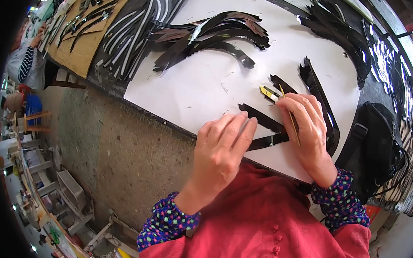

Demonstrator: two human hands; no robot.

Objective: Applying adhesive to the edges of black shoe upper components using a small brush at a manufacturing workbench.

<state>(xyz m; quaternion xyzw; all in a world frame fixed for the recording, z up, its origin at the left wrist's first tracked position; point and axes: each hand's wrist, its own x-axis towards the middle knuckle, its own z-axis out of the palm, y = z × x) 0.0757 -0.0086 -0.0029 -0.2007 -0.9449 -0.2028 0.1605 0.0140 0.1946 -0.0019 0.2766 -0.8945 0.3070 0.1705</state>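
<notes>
My left hand [223, 144] rests at the near edge of the white board [174, 95], its fingers bent over a black glossy strip [264, 141]. How firmly the fingers grip that strip is hidden. Another black strip [262, 117] meets it at an angle. My right hand [308, 126] is closed around a thin yellowish-brown stick [292, 122] that slants past the thumb and fingers. Just beyond the right fingertips is a small yellow-and-white tool [269, 94]; whether the hand touches it is unclear. A long bent black strip [319, 93] lies to the right.
Black strips [213, 34] are heaped on the board's far side, beside a grey-and-white striped bundle [136, 32]. More black strips [342, 36] lie far right. A black bag [379, 139] sits at right. At far left, a person in a striped sleeve [26, 63] works near brown cardboard [87, 36].
</notes>
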